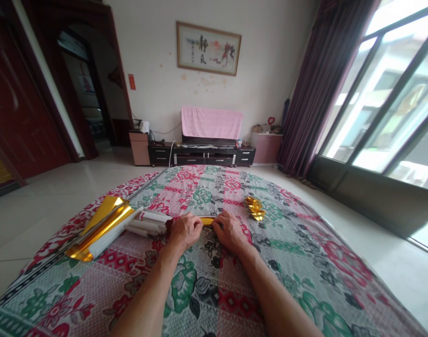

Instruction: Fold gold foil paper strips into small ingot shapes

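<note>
My left hand (184,230) and my right hand (231,230) are close together over the middle of the table. Between them runs a narrow piece of gold foil paper (207,221), with one end in the closed fingers of each hand. How it is folded under the fingertips is hidden. Just left of my left hand lie several white paper rolls (148,223), with something dark red at their near end. A large roll of shiny gold foil paper (106,227) rests farther left, partly unrolled. Several shaped gold foil pieces (255,208) sit in a group to the right of my right hand.
A patterned cloth (284,285) in red, green and grey covers the round table. Beyond it stands a low black cabinet (208,157) bearing a screen draped with a pink cloth (212,122). A purple curtain (315,79) and large windows are on the right.
</note>
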The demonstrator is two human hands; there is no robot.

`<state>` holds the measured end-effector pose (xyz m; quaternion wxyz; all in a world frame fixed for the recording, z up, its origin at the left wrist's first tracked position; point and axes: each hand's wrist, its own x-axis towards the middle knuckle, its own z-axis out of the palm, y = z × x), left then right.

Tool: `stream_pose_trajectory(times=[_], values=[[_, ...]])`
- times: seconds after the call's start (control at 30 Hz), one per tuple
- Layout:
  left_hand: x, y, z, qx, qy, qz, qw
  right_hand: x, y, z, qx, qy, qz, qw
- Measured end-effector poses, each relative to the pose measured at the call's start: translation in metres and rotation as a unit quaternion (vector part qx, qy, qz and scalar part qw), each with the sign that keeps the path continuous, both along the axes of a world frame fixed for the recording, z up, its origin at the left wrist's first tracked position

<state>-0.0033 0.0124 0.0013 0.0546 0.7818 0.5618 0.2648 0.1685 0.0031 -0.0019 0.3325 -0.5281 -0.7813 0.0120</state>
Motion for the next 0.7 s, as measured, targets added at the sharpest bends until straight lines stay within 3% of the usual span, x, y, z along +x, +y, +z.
stream_pose_trajectory(times=[0.33,0.7], values=[[0.0081,0.0024,-0.0015,0.001,0.052,0.089,0.995,-0.0019,0.0053,-0.0044,-0.019,0.038,-0.064,0.997],[0.0098,-0.0018,0.0060,-0.032,0.051,0.129,0.990,-0.0006,0.0057,-0.0026,-0.020,0.032,-0.050,0.998]])
